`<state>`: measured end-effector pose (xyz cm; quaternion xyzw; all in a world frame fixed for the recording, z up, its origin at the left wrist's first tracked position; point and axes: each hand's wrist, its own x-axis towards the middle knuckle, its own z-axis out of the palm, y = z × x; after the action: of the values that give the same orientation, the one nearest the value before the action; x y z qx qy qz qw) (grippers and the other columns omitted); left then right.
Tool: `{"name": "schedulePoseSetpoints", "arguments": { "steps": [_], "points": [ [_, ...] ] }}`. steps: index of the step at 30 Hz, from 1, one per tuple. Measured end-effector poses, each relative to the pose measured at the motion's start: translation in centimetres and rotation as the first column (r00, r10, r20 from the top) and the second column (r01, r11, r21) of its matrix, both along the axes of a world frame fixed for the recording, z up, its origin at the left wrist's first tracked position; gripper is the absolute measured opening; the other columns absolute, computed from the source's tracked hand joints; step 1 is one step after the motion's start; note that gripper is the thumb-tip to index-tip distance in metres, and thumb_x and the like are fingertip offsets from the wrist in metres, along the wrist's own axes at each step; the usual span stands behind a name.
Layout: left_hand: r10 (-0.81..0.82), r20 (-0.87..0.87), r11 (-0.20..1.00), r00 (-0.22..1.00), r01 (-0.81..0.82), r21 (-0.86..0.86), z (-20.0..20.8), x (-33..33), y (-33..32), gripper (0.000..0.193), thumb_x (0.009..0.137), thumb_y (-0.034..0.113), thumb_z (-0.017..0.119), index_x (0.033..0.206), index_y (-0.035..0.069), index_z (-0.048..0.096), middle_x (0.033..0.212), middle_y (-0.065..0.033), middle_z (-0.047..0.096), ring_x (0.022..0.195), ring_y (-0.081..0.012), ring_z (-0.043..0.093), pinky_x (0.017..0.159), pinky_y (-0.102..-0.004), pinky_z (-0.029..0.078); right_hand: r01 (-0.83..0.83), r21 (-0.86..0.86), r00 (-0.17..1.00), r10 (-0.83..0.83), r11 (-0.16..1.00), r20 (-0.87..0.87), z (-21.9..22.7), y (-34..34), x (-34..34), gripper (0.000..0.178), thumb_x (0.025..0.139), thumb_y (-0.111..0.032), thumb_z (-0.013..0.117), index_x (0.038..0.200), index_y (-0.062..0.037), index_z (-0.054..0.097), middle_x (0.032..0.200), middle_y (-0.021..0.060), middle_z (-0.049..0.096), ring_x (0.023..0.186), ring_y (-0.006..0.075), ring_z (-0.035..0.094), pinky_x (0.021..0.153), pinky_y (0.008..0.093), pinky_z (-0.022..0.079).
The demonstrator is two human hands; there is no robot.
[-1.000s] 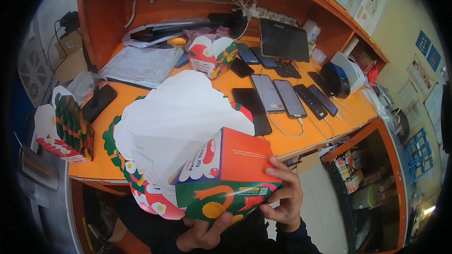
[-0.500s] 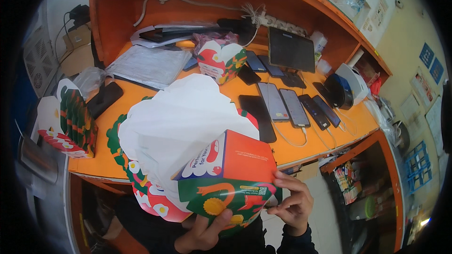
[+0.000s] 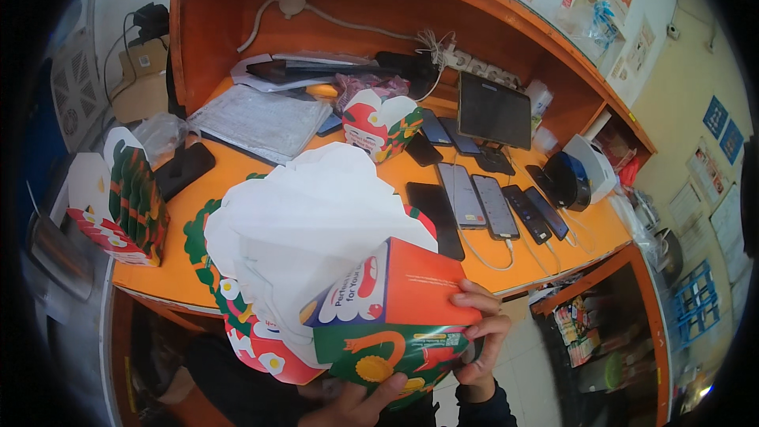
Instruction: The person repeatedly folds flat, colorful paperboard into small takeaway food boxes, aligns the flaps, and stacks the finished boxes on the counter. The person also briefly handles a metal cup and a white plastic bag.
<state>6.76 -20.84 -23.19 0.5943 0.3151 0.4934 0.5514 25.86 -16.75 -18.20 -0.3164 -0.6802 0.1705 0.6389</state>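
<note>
A partly folded food carton [image 3: 425, 289] with orange, green and white-blue panels is tilted at the near edge of the table. My left hand [image 3: 360, 405] holds it from below, the thumb pressed on its green panel. My right hand [image 3: 481, 330] grips its right end, fingers bent over the edge of the orange panel. Behind and left of it lie flat carton blanks [image 3: 304, 202], white inside up, with printed red and green edges overhanging the table. The fingers of my left hand are partly hidden under the carton.
Folded cartons stand at the left [image 3: 136, 209] and back [image 3: 371, 130] of the orange table [image 3: 178, 265]. Several phones [image 3: 496, 205], some on cables, lie to the right, before a tablet [image 3: 494, 111]. A wrapped stack [image 3: 257, 122] lies at back left; a power strip [image 3: 482, 69] runs behind.
My right hand's fingers have moved up and closed over the carton's right edge. The carton sits slightly lower and farther right in the picture; the whole view has shifted a little.
</note>
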Motion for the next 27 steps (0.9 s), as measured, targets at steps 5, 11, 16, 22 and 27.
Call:
{"name": "schedulePoseSetpoints", "arguments": {
  "steps": [5, 11, 16, 22, 27],
  "points": [
    [0.131, 0.015, 0.986, 0.991, -0.132, 0.104, 0.7, 0.4, -0.2, 0.035, 0.091, 0.008, 0.048, 0.124, -0.002, 0.042, 0.121, -0.0110, 0.049, 0.108, -0.0189, 0.049, 0.092, -0.0335, 0.040, 0.051, -0.013, 0.990, -0.049, 0.999, 0.134, 0.2, 0.2, -0.6, 0.059, 0.078, -0.069, 0.049, 0.101, -0.0151, 0.054, 0.121, 0.0183, 0.054, 0.126, 0.0369, 0.039, 0.106, 0.0498, 0.026],
    [0.015, 0.203, 0.998, 0.979, -0.004, -0.055, 1.7, -1.0, 0.5, 0.033, 0.092, 0.011, 0.048, 0.122, -0.002, 0.043, 0.116, -0.0092, 0.053, 0.104, -0.0169, 0.051, 0.090, -0.0312, 0.042, -0.029, -0.032, 0.977, 0.035, 0.999, 0.212, 1.1, -0.5, 0.3, 0.061, 0.078, -0.071, 0.040, 0.084, -0.0165, 0.065, 0.124, 0.0169, 0.054, 0.126, 0.0365, 0.038, 0.104, 0.0493, 0.027],
    [-0.005, 0.219, 1.000, 0.976, 0.009, -0.015, 3.1, -1.4, 0.9, 0.034, 0.093, 0.013, 0.049, 0.122, -0.002, 0.043, 0.114, -0.0083, 0.054, 0.103, -0.0160, 0.053, 0.088, -0.0306, 0.043, -0.119, -0.054, 0.951, 0.129, 0.991, 0.280, 2.9, 0.1, 1.2, 0.037, 0.069, -0.051, 0.067, 0.067, -0.0145, 0.067, 0.122, 0.0135, 0.056, 0.124, 0.0354, 0.042, 0.102, 0.0479, 0.033],
    [0.049, 0.334, 0.991, 0.941, -0.006, -0.131, 4.0, -1.1, 1.1, 0.033, 0.093, 0.015, 0.053, 0.120, -0.003, 0.048, 0.111, -0.0113, 0.059, 0.101, -0.0177, 0.056, 0.086, -0.0296, 0.044, -0.062, 0.055, 0.877, 0.028, 0.997, 0.479, 4.0, 0.6, 0.9, 0.026, 0.064, -0.026, 0.080, 0.070, -0.0102, 0.060, 0.119, 0.0119, 0.058, 0.118, 0.0329, 0.049, 0.096, 0.0449, 0.040],
    [0.054, 0.151, 0.998, 0.987, -0.055, 0.004, 4.0, -1.0, 1.3, 0.032, 0.093, 0.012, 0.048, 0.120, -0.004, 0.046, 0.113, -0.0091, 0.056, 0.102, -0.0160, 0.054, 0.086, -0.0308, 0.045, 0.067, 0.171, 0.838, -0.148, 0.983, 0.525, 3.6, 0.2, 0.0, 0.029, 0.067, -0.024, 0.079, 0.074, -0.0100, 0.055, 0.114, 0.0112, 0.060, 0.116, 0.0318, 0.052, 0.094, 0.0429, 0.043]
  ]
}}
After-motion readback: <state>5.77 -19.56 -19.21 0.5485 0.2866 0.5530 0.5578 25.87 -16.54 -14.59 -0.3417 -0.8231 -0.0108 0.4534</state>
